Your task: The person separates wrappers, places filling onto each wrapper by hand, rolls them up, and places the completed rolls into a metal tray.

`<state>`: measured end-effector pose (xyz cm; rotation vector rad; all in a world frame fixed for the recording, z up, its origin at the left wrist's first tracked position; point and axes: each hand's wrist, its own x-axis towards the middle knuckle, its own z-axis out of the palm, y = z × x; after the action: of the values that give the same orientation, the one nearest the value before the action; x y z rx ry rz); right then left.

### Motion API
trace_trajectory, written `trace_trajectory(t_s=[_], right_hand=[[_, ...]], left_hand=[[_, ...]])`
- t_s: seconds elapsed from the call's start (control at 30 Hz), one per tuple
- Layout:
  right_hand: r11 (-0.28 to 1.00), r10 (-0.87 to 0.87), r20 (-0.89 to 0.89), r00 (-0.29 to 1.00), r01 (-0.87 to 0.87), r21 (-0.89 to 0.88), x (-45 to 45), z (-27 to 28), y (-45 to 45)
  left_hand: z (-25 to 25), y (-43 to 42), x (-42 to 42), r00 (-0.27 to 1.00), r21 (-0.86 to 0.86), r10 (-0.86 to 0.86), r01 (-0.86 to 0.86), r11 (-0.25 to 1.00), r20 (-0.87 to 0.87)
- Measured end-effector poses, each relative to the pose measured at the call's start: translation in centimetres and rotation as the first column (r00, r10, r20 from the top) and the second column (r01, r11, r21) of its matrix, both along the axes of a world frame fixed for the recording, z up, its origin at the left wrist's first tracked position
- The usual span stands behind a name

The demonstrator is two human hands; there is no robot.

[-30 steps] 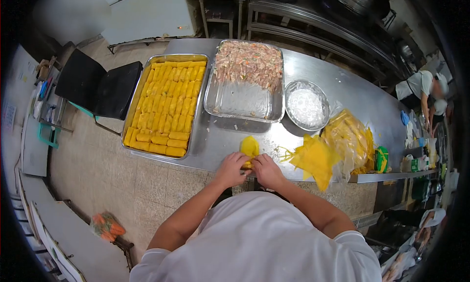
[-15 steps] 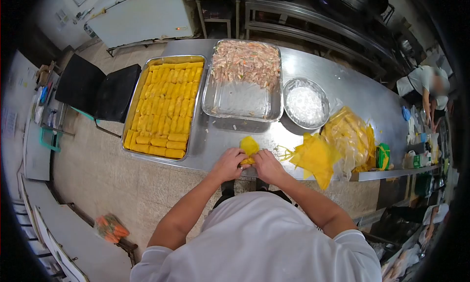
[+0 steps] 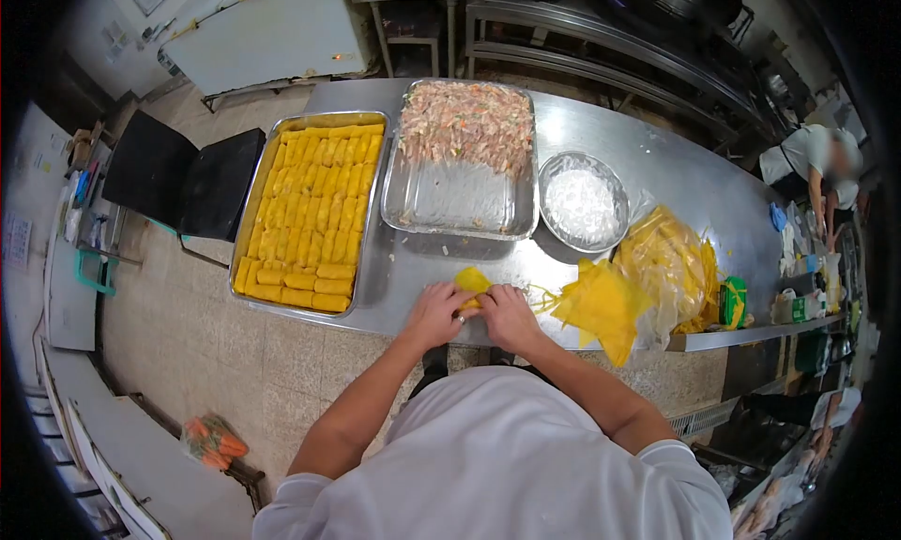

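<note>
At the table's near edge, my left hand [image 3: 436,313] and my right hand [image 3: 511,317] pinch a yellow wrapper [image 3: 472,280], partly rolled up under the fingers. A short flap of it sticks out beyond my fingertips; what lies inside is hidden. To the right sits a loose pile of yellow wrapper sheets [image 3: 601,305], overhanging the edge. Finished yellow rolls [image 3: 314,193] lie in rows in a metal tray at the left. Straight ahead, a deep metal pan [image 3: 455,202] holds shredded pinkish filling [image 3: 465,118] in its far half.
A round metal bowl [image 3: 626,212] with white contents stands right of the pan. Beyond the wrapper pile lies a plastic bag of yellow sheets [image 3: 666,258], beside a green package [image 3: 733,302]. A black chair [image 3: 221,179] is at the left. Another person [image 3: 807,160] bends at the far right.
The wrapper has rolled up further, so its flap beyond my fingers is shorter. Both hands have shifted slightly forward, and the view has moved a little.
</note>
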<state>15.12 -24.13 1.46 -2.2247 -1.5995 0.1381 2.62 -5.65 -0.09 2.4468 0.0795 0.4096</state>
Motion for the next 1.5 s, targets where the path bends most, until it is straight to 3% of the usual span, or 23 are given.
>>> trace_trajectory(t_s=[0.13,0.23,0.3,0.37,0.53,0.67,0.77,0.8,0.87,0.97,1.07,1.1,1.17,1.23,1.3,1.43,1.5], right_hand=[[0.998,-0.030,-0.078,0.997,0.025,-0.059,0.4,1.3,-0.1],[0.965,-0.206,-0.266,0.942,0.241,0.104,4.1,4.0,-0.7],[0.871,-0.353,-0.245,0.903,0.413,0.265,9.3,3.5,-0.9],[0.855,-0.511,-0.232,0.828,0.517,-0.036,15.0,5.0,-1.3],[0.843,-0.460,0.007,0.888,0.439,-0.310,23.3,-0.6,-0.9],[0.823,-0.371,0.122,0.920,0.387,-0.416,23.6,-1.7,0.1],[0.868,-0.107,-0.017,0.994,0.085,-0.489,25.8,-2.5,-0.5],[0.878,-0.296,-0.208,0.932,0.180,-0.444,25.0,-0.8,-0.9],[0.830,-0.557,-0.564,0.610,0.375,-0.413,21.8,4.9,-2.0],[0.827,-0.444,-0.850,0.285,0.495,-0.266,20.8,4.9,-3.9],[0.879,-0.368,-0.860,0.353,0.433,-0.198,17.7,6.2,-3.8],[0.898,-0.383,-0.765,0.518,0.402,-0.177,14.7,9.1,-2.4],[0.977,-0.204,-0.592,0.780,0.199,-0.074,12.8,6.4,-2.1],[0.999,-0.032,-0.350,0.936,0.019,-0.039,10.3,5.4,-0.4],[0.990,0.131,-0.157,0.979,-0.138,-0.038,8.5,4.5,1.1],[0.921,0.248,0.117,0.962,-0.197,-0.336,6.0,4.5,3.6],[0.909,0.307,0.256,0.917,-0.202,-0.365,6.0,3.7,3.6]], left_hand=[[-0.2,-0.2,-0.3,0.999,0.021,-0.032,0.031,0.999,0.029],[-0.7,-0.2,-0.4,1.000,0.011,-0.026,0.026,1.000,0.007],[-0.3,-0.4,-0.5,0.999,0.030,-0.005,0.006,1.000,-0.033],[-0.1,-0.4,-0.5,0.999,0.063,0.009,-0.006,0.998,-0.051],[0.0,-0.1,-0.4,0.996,0.107,0.015,-0.005,0.994,-0.091],[0.5,-0.1,-0.4,0.998,0.117,0.034,-0.027,0.993,-0.055],[0.7,-0.2,-0.4,0.998,0.122,0.037,-0.031,0.992,-0.046],[0.8,-0.2,-0.4,0.999,0.128,0.039,-0.034,0.991,-0.038],[0.9,-0.2,-0.4,0.999,0.137,0.046,-0.042,0.990,-0.027],[1.0,-0.3,-0.6,0.998,0.125,0.053,-0.049,0.991,-0.026],[0.4,-0.2,-0.7,0.998,0.092,0.044,-0.040,0.995,-0.038],[0.2,-0.1,-0.6,0.999,0.098,0.043,-0.039,0.994,-0.034],[0.3,-0.2,-0.7,0.998,0.124,0.051,-0.047,0.991,-0.029],[0.7,-0.3,-0.8,0.998,0.165,0.066,-0.061,0.984,-0.025],[0.9,-0.3,-0.8,0.997,0.170,0.070,-0.065,0.983,-0.022],[0.8,-0.3,-1.1,0.996,0.186,0.075,-0.067,0.980,-0.040],[0.7,-0.3,-1.0,0.997,0.188,0.076,-0.069,0.980,-0.030]])
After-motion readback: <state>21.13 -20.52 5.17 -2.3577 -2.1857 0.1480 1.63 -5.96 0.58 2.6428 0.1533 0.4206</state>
